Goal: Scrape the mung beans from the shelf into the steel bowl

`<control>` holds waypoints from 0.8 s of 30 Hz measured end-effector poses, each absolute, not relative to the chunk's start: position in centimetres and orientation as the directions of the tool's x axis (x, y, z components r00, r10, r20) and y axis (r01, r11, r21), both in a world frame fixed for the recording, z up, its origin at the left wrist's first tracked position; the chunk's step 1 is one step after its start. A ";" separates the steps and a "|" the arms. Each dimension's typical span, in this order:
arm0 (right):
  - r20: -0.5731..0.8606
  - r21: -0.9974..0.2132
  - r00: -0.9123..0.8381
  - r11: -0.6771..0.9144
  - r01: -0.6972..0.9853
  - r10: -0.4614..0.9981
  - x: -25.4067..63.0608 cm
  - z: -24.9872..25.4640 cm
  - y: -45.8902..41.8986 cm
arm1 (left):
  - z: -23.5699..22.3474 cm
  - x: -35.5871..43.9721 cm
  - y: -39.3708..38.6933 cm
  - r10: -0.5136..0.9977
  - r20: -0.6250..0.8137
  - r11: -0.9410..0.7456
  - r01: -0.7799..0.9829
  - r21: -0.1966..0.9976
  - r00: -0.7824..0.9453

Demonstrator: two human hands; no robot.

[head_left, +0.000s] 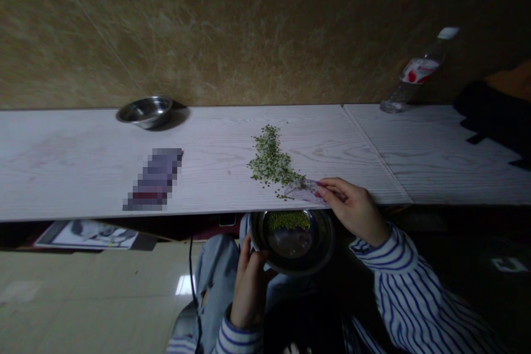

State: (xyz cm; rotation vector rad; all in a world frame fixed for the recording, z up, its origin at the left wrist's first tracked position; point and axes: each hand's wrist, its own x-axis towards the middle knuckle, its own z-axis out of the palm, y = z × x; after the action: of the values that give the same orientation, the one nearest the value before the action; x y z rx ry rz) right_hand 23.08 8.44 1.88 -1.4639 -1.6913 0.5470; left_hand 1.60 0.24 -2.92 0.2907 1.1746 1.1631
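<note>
Under the front edge of the white table, my left hand [251, 282] grips the rim of a metal bowl [290, 265]. Green beans [288, 220] lie inside it, along the side nearest the table. My right hand [352, 207] pinches a thin, see-through purplish piece [305, 191], flat like a sheet or a small bag; which one I cannot tell. Its far end touches the near edge of a loose pile of small green beans [269, 157] spread on the tabletop. A few beans lie close to the table's front edge, above the bowl.
An empty-looking steel bowl [145, 112] stands at the back left. Before it lies a blurred-out flat rectangular item [155, 180]. A clear plastic bottle [418, 72] stands by the wall on the right, near a dark object [489, 116]. A black cable [191, 271] hangs down on the left.
</note>
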 end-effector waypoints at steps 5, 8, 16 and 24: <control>0.286 -0.774 0.009 0.226 0.591 0.958 22.9 1.8 8.9 | -2.6 1.7 0.3 0.826 -0.557 0.425 -0.552 0.717 -0.087; 0.301 -0.772 0.030 0.226 0.594 0.953 23.1 1.8 9.2 | -2.7 1.7 0.3 0.822 -0.566 0.442 -0.559 0.702 -0.061; 0.321 -0.773 0.064 0.222 0.594 0.945 23.0 2.1 9.6 | -2.7 1.5 0.3 0.819 -0.570 0.443 -0.567 0.695 -0.060; 0.280 -0.785 0.017 0.219 0.579 0.960 22.1 2.4 9.7 | -2.6 1.4 0.5 0.831 -0.555 0.432 -0.582 0.689 -0.039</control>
State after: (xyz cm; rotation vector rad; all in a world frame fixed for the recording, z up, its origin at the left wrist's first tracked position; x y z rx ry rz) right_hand 22.15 9.74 2.39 -1.4606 -1.6648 0.5782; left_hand 1.42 0.50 -2.57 0.2789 1.1238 1.1622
